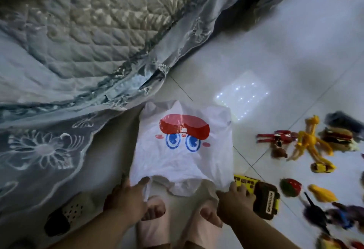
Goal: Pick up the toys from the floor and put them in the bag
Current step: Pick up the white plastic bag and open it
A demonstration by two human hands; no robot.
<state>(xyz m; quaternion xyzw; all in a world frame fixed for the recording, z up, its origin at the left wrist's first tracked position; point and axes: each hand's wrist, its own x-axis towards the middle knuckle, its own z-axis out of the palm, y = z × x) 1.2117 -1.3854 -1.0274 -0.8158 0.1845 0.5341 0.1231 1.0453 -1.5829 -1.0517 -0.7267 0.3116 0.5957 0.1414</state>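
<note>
A white plastic bag (183,150) with a red cap and blue cartoon eyes printed on it lies flat on the tiled floor in front of me. My left hand (128,199) grips the bag's near left corner by its handle. My right hand (232,199) grips the near right corner. Toys lie scattered to the right: a yellow and brown toy truck (260,195) right beside my right hand, a yellow long-limbed figure (309,142), a red figure (275,136), a small yellow car (323,167), a red strawberry toy (290,187) and a yellow banana toy (323,193).
A quilted bed cover with a lace skirt (78,61) fills the left and top. A dark slipper (67,213) lies at the lower left. My feet in pink slippers (177,223) stand just under the bag. More dark toys (334,215) crowd the right edge.
</note>
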